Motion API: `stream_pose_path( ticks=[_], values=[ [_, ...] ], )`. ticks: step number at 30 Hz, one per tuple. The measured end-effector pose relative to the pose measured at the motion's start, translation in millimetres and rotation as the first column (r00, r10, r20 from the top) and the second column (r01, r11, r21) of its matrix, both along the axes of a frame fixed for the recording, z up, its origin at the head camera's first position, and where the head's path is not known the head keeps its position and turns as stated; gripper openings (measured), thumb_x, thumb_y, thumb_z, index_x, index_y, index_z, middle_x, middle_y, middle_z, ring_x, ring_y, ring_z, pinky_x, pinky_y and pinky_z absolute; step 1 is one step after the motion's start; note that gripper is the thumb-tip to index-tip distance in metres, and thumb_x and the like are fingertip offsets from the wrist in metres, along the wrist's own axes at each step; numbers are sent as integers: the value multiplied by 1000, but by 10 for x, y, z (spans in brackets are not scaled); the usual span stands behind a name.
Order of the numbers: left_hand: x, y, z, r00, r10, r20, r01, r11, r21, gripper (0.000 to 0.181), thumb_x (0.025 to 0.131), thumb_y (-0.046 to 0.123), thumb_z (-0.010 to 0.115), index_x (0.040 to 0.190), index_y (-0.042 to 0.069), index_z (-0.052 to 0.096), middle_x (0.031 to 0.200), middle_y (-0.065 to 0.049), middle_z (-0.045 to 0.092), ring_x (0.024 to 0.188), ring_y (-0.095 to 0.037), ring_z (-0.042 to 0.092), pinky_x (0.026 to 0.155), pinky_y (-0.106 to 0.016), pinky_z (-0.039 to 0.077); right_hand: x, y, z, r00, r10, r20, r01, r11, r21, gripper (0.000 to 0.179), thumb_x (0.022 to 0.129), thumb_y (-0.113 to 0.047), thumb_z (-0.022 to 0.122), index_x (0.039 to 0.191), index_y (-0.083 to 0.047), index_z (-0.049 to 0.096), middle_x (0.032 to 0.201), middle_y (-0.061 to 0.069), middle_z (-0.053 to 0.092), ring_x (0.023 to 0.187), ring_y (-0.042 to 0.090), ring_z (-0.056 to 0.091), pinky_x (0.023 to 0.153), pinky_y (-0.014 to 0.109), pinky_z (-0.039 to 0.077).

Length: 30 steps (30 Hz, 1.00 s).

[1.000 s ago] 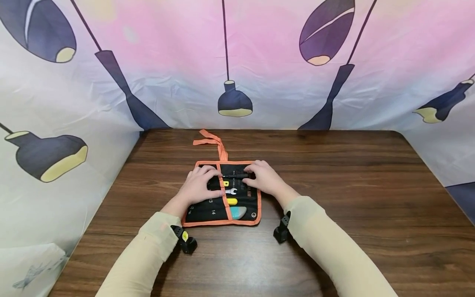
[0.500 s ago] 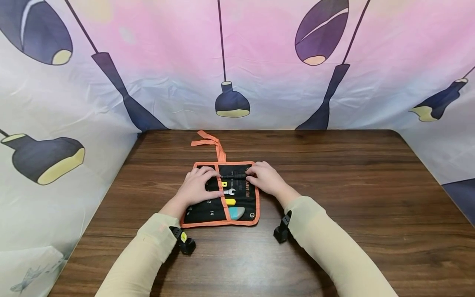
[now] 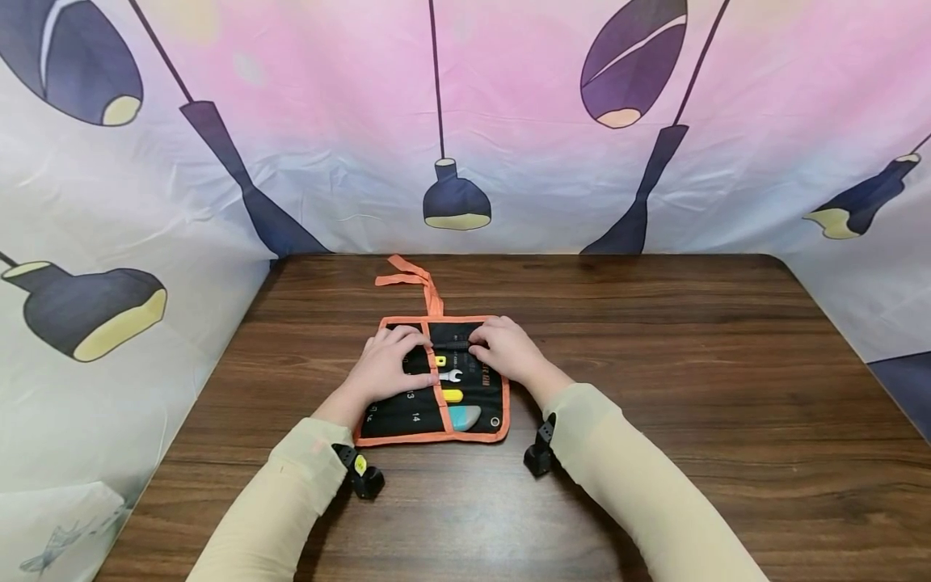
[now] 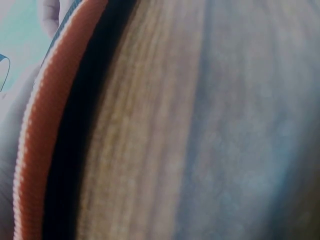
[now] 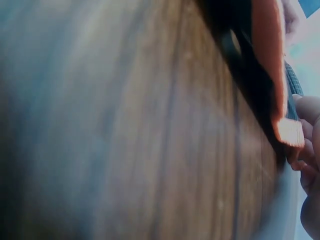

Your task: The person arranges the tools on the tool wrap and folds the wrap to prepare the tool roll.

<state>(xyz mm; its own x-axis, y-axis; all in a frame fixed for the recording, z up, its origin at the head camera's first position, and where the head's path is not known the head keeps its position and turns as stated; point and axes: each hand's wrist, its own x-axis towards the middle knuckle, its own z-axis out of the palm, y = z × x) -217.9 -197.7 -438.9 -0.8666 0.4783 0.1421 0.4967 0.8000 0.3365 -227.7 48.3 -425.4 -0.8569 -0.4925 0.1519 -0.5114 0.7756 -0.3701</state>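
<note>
A black roll-up tool pouch (image 3: 393, 398) with orange trim lies unrolled before me. My right hand (image 3: 505, 349) pinches the end of a slim black screwdriver (image 3: 456, 346) with a ribbed handle, lying across the pouch, its other end at the pocket edge. On the pouch's left part rests my left hand (image 3: 385, 368), thumb and fingertips spread apart along the orange pocket edge (image 3: 437, 388). Out of the pockets stick a yellow-ended tool (image 3: 440, 360), an open-end wrench (image 3: 453, 376), a yellow handle (image 3: 452, 396) and a teal and grey handle (image 3: 464, 417).
Orange tie straps (image 3: 422, 283) trail from the pouch's far edge. It all lies on a dark wooden table (image 3: 655, 339), with a printed cloth (image 3: 538, 186) hanging behind. Both wrist views show mostly blurred table and the pouch's orange rim (image 4: 60, 100).
My right hand has moved left along the pouch, and the screwdriver has slid left with its tip end into the pocket edge. The left hand stays in place.
</note>
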Motion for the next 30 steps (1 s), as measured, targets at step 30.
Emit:
stream_pose_path(
  ticks=[30],
  values=[
    [-13,3,-25,999,17,-44,-17,1000,-15,64,74,74,56,120,30,58,128,3,48,116,-28,36,93,-51,25,2,-253,-20,998,-54,32,54,999,2,21,92,-27,61,107,-16,71,102,0,64,103,19,53,94,38,36]
  ],
)
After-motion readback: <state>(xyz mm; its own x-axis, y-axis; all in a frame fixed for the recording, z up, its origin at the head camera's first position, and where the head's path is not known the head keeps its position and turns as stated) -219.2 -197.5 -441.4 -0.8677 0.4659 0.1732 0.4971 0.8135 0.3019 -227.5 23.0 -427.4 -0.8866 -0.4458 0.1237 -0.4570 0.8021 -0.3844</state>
